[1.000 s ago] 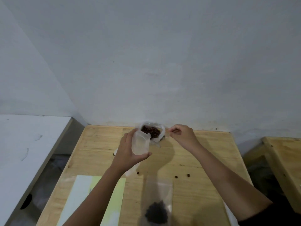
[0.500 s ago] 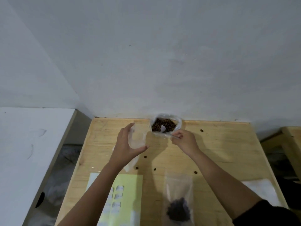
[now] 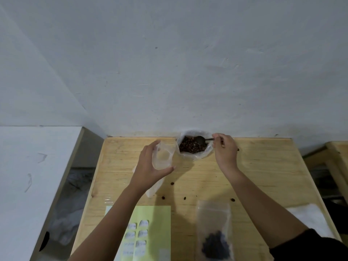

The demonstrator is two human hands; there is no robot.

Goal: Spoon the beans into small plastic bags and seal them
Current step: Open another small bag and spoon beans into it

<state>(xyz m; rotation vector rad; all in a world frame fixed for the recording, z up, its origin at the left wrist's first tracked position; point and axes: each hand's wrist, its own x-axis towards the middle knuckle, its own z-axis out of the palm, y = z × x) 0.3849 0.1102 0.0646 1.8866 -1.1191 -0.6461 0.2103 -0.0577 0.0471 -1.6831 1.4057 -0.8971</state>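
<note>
A large clear bag of brown beans stands open at the table's far edge against the wall. My right hand grips a dark spoon by its handle, the bowl resting on the beans. My left hand holds a small empty plastic bag upright with its mouth open, just left of the bean bag. A small plastic bag with dark beans at its bottom lies flat near the front.
A wooden table carries several loose beans, a yellow-green sheet of white labels, a pile of clear bags under my left wrist and a white cloth at the right. A white surface stands left.
My right hand moved from the near rim to the right side of the bean bag, and the spoon now lies on the beans. My left hand kept the small bag.
</note>
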